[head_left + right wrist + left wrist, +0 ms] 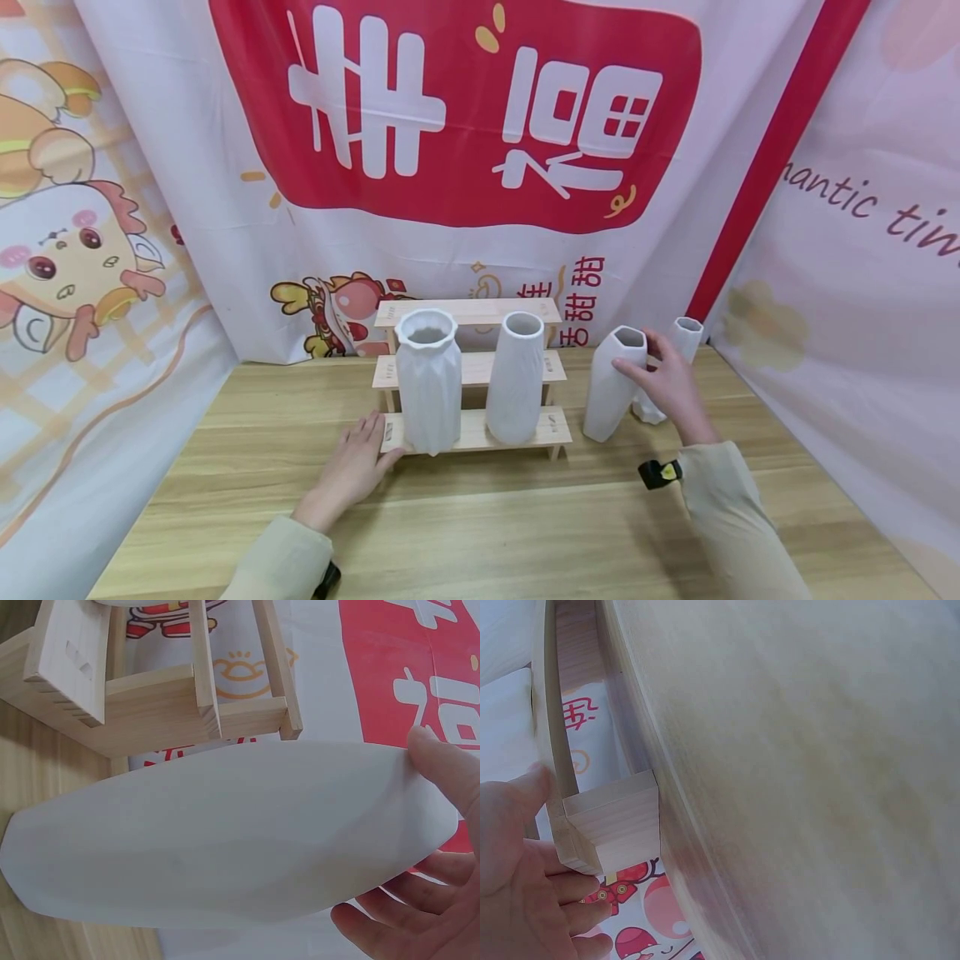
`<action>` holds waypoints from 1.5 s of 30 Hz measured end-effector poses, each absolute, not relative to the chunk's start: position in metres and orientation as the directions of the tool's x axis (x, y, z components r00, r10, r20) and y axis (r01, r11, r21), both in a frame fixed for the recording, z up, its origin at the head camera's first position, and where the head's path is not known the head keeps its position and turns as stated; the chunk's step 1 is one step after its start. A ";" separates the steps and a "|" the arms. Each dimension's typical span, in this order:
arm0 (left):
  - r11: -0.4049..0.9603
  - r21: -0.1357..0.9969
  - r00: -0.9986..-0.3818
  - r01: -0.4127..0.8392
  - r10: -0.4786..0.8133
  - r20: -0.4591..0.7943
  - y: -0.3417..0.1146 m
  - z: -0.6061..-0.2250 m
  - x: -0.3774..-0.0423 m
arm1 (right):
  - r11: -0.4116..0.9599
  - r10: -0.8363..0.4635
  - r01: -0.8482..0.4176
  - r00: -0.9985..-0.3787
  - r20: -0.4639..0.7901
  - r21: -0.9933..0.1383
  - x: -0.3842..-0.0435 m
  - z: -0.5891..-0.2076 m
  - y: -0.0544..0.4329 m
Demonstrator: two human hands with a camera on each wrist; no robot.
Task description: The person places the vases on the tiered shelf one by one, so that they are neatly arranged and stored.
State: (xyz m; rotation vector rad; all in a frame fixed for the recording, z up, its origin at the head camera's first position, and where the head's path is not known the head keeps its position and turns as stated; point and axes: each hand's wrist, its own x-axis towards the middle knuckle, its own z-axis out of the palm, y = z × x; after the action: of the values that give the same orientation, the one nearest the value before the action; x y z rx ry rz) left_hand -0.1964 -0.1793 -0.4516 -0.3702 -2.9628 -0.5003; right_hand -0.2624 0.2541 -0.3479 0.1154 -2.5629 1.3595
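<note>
My right hand grips the upper part of a white faceted vase with a five-sided mouth. That vase leans a little, its base close to the tabletop; whether it touches is unclear. In the right wrist view, the thumb lies on one side of the vase and the fingers on the other. My left hand holds the left end of a three-tier wooden stand, thumb and fingers about the bottom board's corner. On the bottom board stand a ruffled-rim white vase and a smooth tapered one.
A slim white vase stands behind my right hand, partly hidden. The wood-grain table extends in front of the stand. Printed cloth hangs behind the table and along both sides.
</note>
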 end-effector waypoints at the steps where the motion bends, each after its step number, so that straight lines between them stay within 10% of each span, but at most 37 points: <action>1: 0.915 0.310 -0.964 0.257 0.220 0.151 -0.179 -0.452 -0.196 | 0.563 0.043 -0.181 -0.968 0.247 -0.807 -0.262 -0.348 0.254; 45: 0.919 0.301 -0.965 0.254 0.220 0.141 -0.178 -0.447 -0.194 | 0.585 0.059 -0.232 -0.943 0.327 -0.777 -0.260 -0.304 0.249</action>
State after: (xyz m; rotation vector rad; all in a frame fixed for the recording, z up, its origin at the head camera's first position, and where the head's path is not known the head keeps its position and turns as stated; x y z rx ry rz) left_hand -0.1943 -0.1781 -0.4470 -0.3682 -2.9754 -0.4873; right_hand -0.2597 0.2489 -0.3044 0.1410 -2.5003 1.2929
